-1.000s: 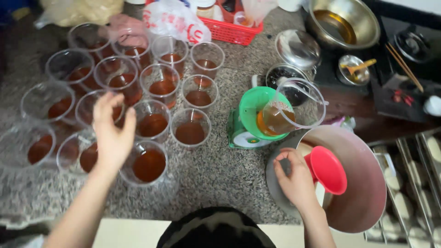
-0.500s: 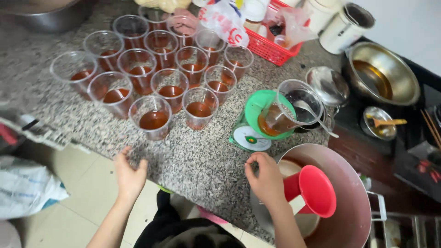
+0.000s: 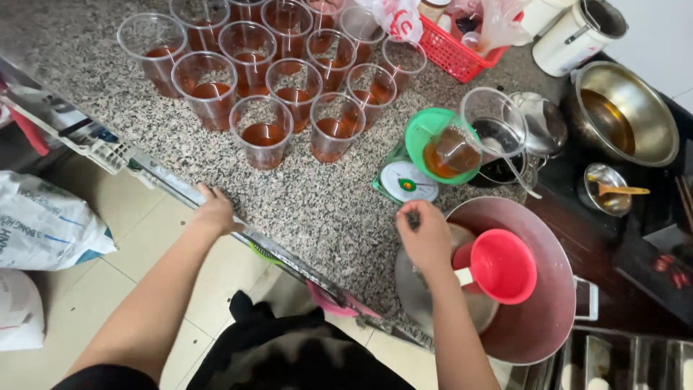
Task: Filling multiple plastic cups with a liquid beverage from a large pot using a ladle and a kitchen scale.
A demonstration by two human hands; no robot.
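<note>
I look down on a speckled granite counter point(image 3: 317, 209). My left hand point(image 3: 216, 209) rests on the counter's front metal edge, fingers curled over the rim, grasping nothing else. My right hand point(image 3: 426, 235) is clenched around the white handle of a red ladle point(image 3: 502, 266); the ladle's round red bowl sits just to the right of the hand, over a large metal basin point(image 3: 538, 318) at the counter's near right corner. I cannot tell what the ladle bowl contains.

Just beyond my right hand stands a small green kitchen scale point(image 3: 408, 180) with a white dial. On its green pan sits a clear pitcher point(image 3: 469, 137) part-filled with amber liquid.

To the left, toward the back of the counter, a cluster of clear plastic cups point(image 3: 263, 130) stands close together, each holding a shallow layer of reddish-brown liquid. They are well apart from both hands.

Behind the cups is a red plastic basket point(image 3: 455, 54) with bags in it. At far right sits a steel bowl point(image 3: 628, 115) with golden liquid, and near it a smaller metal dish holding a spoon point(image 3: 613, 191). A white sack point(image 3: 43, 224) lies on the tiled floor at left.
</note>
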